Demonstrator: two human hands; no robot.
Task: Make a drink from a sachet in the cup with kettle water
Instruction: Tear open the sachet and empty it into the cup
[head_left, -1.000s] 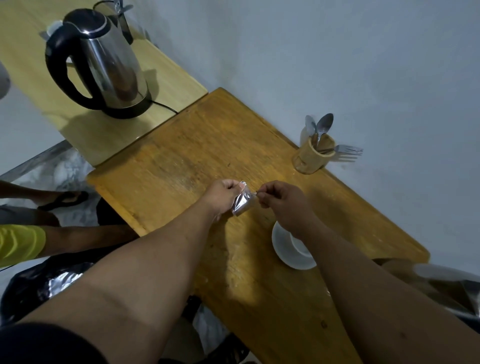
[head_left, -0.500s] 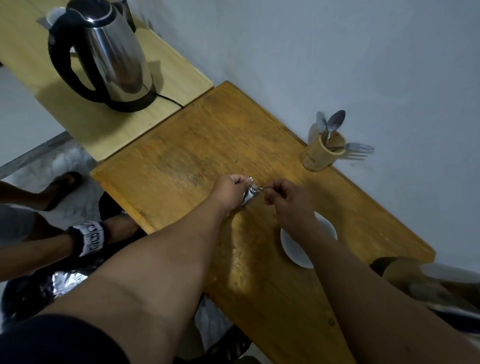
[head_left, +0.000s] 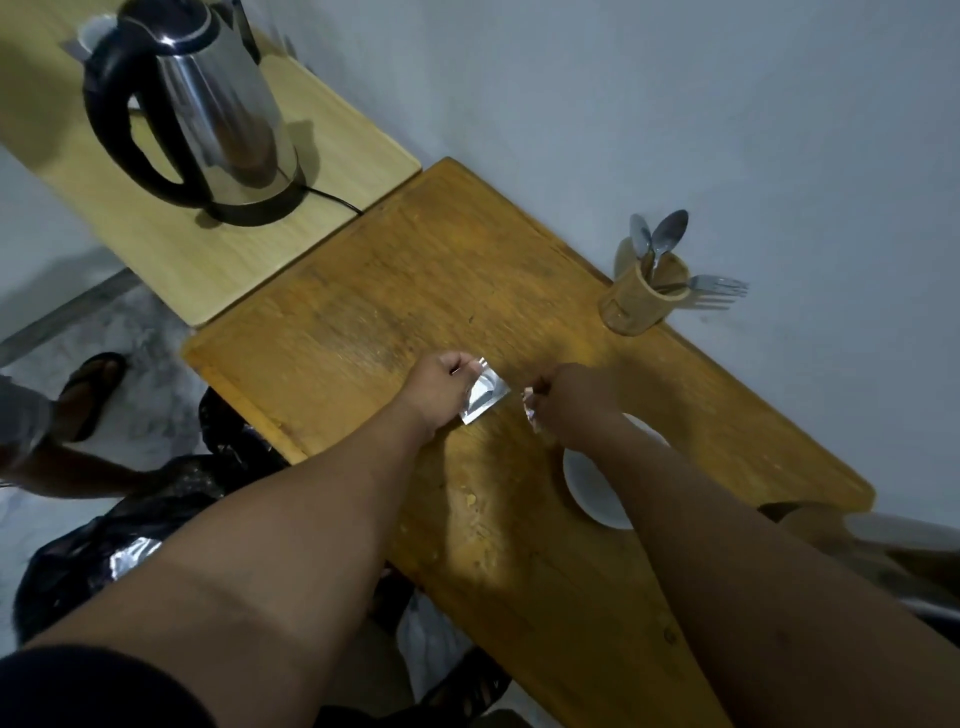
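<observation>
My left hand pinches a small silver sachet above the middle of the brown wooden table. A few centimetres to its right, my right hand holds a thin torn-off strip of foil, apart from the sachet. Below my right wrist a white saucer shows; the cup on it is hidden by my forearm. The steel kettle with a black handle stands on its base on the paler table at the upper left.
A wooden holder with spoons and a fork stands by the wall at the right. A black bag with foil scraps lies under the table's left edge. Another person's leg and sandalled foot are on the floor at left.
My hands have drawn apart: the strip has come off the sachet and is now in my right hand. The view has shifted a little.
</observation>
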